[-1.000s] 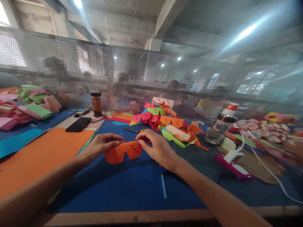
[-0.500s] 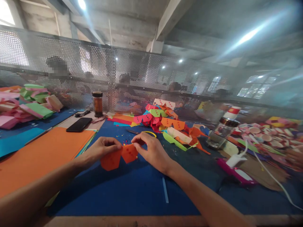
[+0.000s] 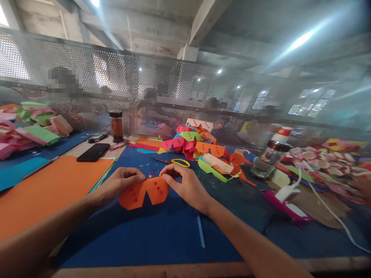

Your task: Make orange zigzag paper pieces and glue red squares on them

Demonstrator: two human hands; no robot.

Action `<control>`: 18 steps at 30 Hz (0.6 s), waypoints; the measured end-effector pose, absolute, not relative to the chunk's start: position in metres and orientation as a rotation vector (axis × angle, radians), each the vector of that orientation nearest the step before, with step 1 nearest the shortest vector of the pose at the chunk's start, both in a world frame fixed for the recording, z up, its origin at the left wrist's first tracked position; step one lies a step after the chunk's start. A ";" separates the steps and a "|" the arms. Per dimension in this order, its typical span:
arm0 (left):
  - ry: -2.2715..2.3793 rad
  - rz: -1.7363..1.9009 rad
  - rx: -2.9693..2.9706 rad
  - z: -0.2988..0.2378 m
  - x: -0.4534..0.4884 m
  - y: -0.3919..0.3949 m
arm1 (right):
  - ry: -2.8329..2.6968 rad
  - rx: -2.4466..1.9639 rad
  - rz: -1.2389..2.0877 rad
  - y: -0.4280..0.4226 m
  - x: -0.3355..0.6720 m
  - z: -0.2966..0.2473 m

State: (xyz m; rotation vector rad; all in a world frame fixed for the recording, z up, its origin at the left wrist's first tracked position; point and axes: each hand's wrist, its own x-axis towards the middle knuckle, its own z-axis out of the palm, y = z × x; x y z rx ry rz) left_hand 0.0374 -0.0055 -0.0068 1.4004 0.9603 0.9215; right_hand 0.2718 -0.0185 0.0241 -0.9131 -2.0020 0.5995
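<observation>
Both of my hands pinch an orange paper cut-out with small square holes, held just above the blue table mat. My left hand grips its top left edge with thumb and fingers closed. At its top right edge, my right hand pinches it. The cut-out hangs flat, its two pointed lobes facing down. Scissors with yellow handles lie on the mat just beyond my right hand.
Orange paper sheets lie to the left, with a black phone and a brown jar behind. A heap of coloured cut-outs is ahead, a glass jar and a white cable to the right. A perforated metal screen backs the table.
The cut-out, bent in the middle half a second ago, is now spread flat again and sits slightly lower and to the left. Both hands keep their grip.
</observation>
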 end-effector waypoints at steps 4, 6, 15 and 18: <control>0.952 0.922 1.407 -0.008 0.036 -0.004 | -1.982 -0.900 0.622 -0.020 0.274 0.025; 0.947 0.924 1.412 -0.007 0.036 -0.003 | -1.977 -0.893 0.638 -0.021 0.274 0.024; 0.928 0.915 1.388 -0.003 0.037 -0.006 | -1.969 -0.837 0.849 -0.021 0.278 0.026; 0.920 0.905 1.379 -0.002 0.037 -0.009 | -1.978 -0.803 0.958 -0.019 0.278 0.021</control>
